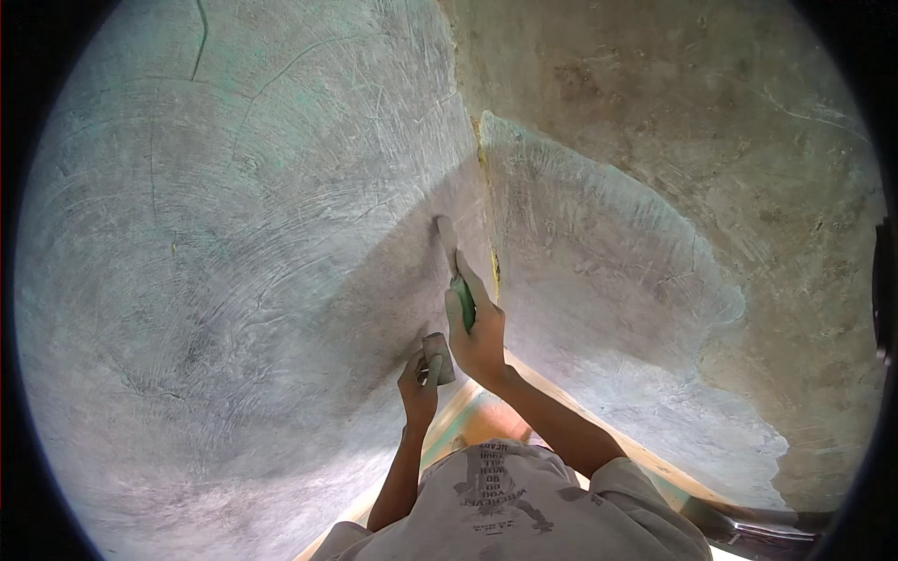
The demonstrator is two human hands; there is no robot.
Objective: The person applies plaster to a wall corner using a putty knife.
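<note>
My right hand [481, 338] is wrapped round the green handle of a putty knife [447, 236]. Its narrow grey blade points up along the left wall [271, 252], close to the corner; whether the tip presses on the surface I cannot tell. Lower and to the left, my left hand [418, 388] grips a small grey-brown rectangular block [438, 359] between thumb and fingers. What the block is made of does not show. Swirling scrape marks cover the pale grey coat on the left wall.
A yellowish crack [485, 178] runs down the corner. On the right wall [767, 84], a grey coated patch [599, 234] ends in a curved edge against bare brown surface. Light wooden strips [580, 407] form a V below my arms. Something dark [882, 290] stands at the right rim.
</note>
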